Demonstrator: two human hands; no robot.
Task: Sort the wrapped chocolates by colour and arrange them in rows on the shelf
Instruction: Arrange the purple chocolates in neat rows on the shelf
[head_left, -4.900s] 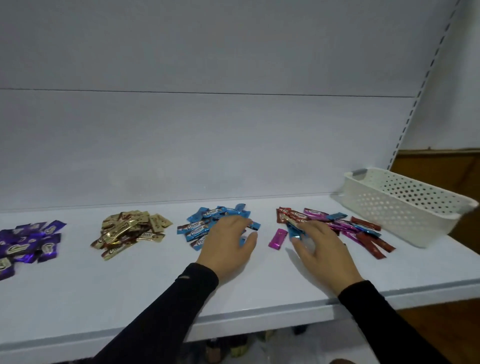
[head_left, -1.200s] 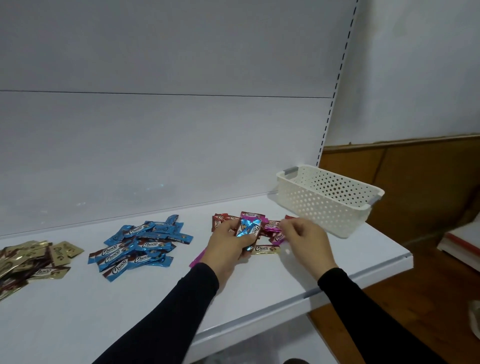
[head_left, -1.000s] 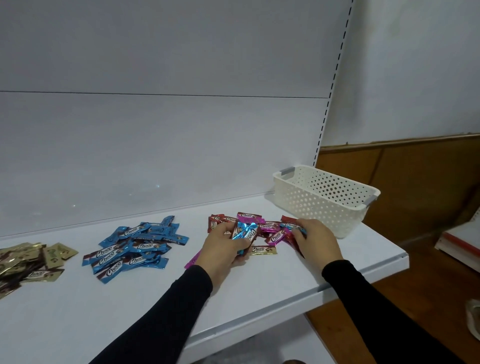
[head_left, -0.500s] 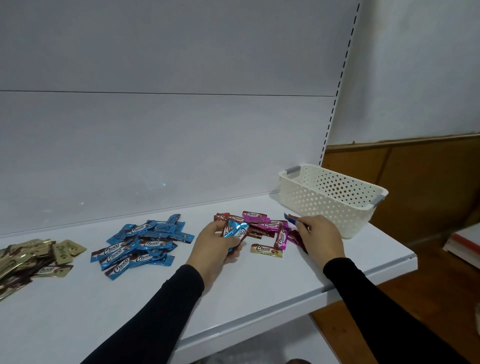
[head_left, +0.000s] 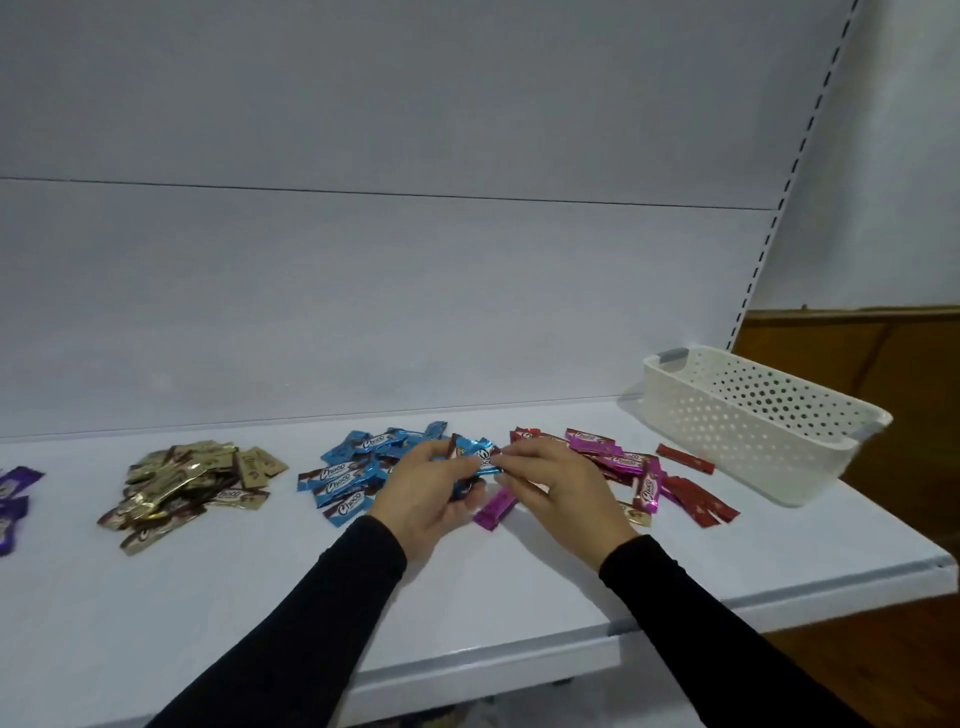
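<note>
Your left hand (head_left: 426, 493) grips small bunch of blue chocolates (head_left: 475, 453) just right of blue pile (head_left: 358, 467); right hand (head_left: 558, 486) pinches one into bunch, fingers curled. Half second ago right hand was picking in mixed red-pink pile (head_left: 631, 467) near basket (head_left: 753, 415). Blues nearly pulled out; rows not begun

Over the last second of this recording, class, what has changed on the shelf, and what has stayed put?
The right hand has left the mixed red and pink pile and come to the left hand; both now pinch the blue chocolates that the left hand was already holding. The blue pile, gold pile, loose pink chocolate and white basket lie as before.
</note>
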